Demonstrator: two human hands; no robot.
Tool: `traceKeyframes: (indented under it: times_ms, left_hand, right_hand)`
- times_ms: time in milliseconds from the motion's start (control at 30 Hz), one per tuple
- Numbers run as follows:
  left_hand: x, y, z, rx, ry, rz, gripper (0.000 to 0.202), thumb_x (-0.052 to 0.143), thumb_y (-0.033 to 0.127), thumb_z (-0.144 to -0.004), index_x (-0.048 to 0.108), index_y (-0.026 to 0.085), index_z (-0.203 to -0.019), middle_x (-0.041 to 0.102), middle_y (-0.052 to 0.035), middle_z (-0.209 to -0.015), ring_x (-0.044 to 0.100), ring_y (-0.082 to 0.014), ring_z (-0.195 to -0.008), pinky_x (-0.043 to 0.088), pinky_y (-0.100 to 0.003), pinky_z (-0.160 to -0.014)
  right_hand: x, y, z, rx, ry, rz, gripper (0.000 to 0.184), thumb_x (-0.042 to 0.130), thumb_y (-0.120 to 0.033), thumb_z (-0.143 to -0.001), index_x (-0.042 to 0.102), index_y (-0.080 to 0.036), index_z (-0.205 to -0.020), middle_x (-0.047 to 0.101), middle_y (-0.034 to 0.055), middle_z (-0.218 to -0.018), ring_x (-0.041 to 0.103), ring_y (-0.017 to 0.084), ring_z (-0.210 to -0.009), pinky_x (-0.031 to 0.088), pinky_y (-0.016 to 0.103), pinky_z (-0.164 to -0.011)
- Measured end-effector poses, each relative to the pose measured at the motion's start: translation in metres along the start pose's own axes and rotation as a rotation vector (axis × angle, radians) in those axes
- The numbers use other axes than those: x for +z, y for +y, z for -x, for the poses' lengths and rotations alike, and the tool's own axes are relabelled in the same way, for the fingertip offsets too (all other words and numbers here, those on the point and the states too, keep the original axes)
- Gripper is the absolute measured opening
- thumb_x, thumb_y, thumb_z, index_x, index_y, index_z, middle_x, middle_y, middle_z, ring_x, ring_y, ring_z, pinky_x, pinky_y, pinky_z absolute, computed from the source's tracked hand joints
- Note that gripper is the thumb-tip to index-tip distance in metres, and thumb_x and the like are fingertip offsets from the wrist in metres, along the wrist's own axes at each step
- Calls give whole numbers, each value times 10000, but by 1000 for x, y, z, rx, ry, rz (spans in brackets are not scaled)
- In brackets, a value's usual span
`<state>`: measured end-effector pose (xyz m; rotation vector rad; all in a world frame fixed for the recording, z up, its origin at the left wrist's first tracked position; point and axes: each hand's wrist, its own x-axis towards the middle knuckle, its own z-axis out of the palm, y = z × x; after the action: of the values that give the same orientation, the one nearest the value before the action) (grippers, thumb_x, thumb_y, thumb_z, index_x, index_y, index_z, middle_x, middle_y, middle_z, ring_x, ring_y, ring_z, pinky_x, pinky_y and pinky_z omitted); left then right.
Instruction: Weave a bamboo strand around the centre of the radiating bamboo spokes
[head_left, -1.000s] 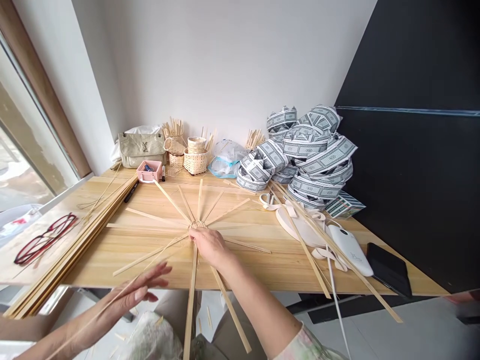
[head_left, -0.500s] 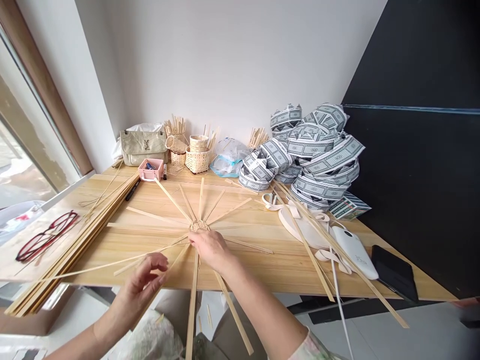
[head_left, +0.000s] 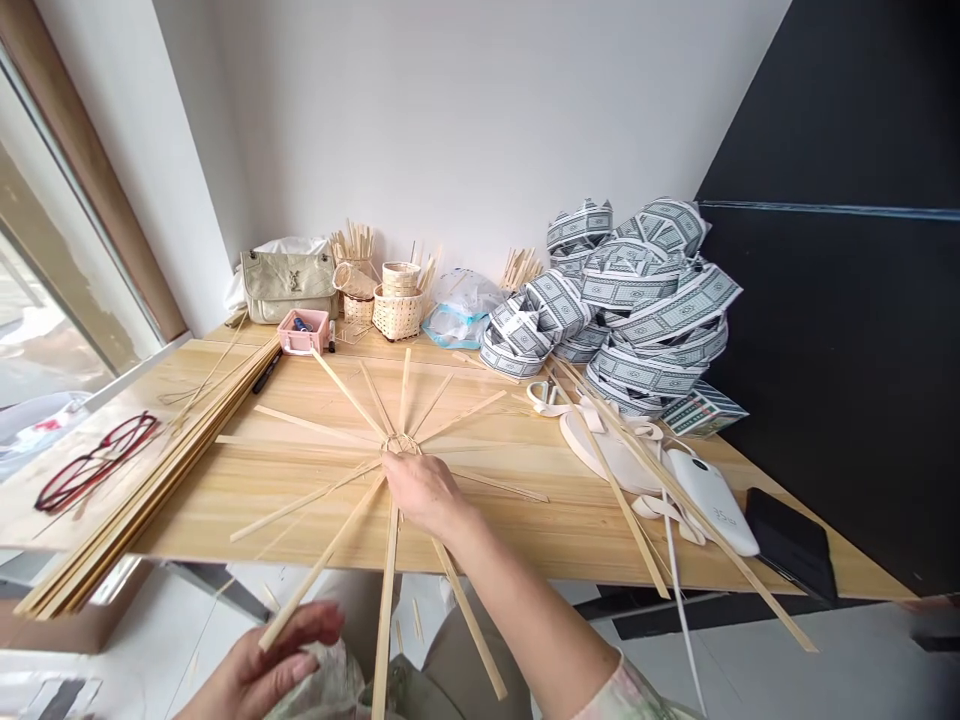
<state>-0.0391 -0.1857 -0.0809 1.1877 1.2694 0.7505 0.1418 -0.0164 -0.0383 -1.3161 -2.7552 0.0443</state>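
Note:
Flat bamboo strips (head_left: pixel 349 535) fan out like spokes from a small woven centre (head_left: pixel 401 443) lying on the wooden table. At the near edge of that centre, my right hand (head_left: pixel 424 490) is closed, its fingers pinching the strips where they meet; the fingertips are partly hidden. My left hand (head_left: pixel 281 655) is lower, beyond the table's front edge, with thumb and bent fingers apart. One spoke's end crosses in front of its fingers, and it does not grip that spoke. A thin strip, faint and blurred, runs down near this hand.
Long bamboo strips (head_left: pixel 172 465) lie bundled at left beside red-framed glasses (head_left: pixel 97 460). Small woven baskets (head_left: pixel 397 312), a pink box (head_left: pixel 304 332) and a handbag (head_left: pixel 291 287) stand behind. To the right are patterned ribbon rolls (head_left: pixel 637 300), scissors (head_left: pixel 546 393), a white device (head_left: pixel 712 503) and a phone (head_left: pixel 791 540).
My left hand has moved down and toward me, off the table's edge. The thin strip that stretched left across the table has swung downward. My right hand stays at the centre.

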Motion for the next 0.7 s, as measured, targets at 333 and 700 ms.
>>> traceKeyframes:
  times_ms: [333, 700]
  left_hand:
    - [-11, 53, -34, 110, 103, 62, 451, 436, 490, -775, 567, 189, -1084, 643, -96, -916, 572, -193, -694, 471, -281, -611]
    - [19, 64, -42, 123, 209, 500, 518, 572, 348, -734, 385, 331, -1216, 337, -3, -1339, 261, -215, -1239, 283, -374, -997]
  right_hand:
    - [-1, 4, 8, -76, 4, -32, 210, 329, -181, -821, 536, -212, -818, 611, 3, -784, 541, 137, -701, 320, 239, -557]
    - [2, 6, 10, -166, 30, -21, 180, 388, -147, -796, 555, -212, -807, 588, 1, -823, 519, 114, -700, 324, 222, -549]
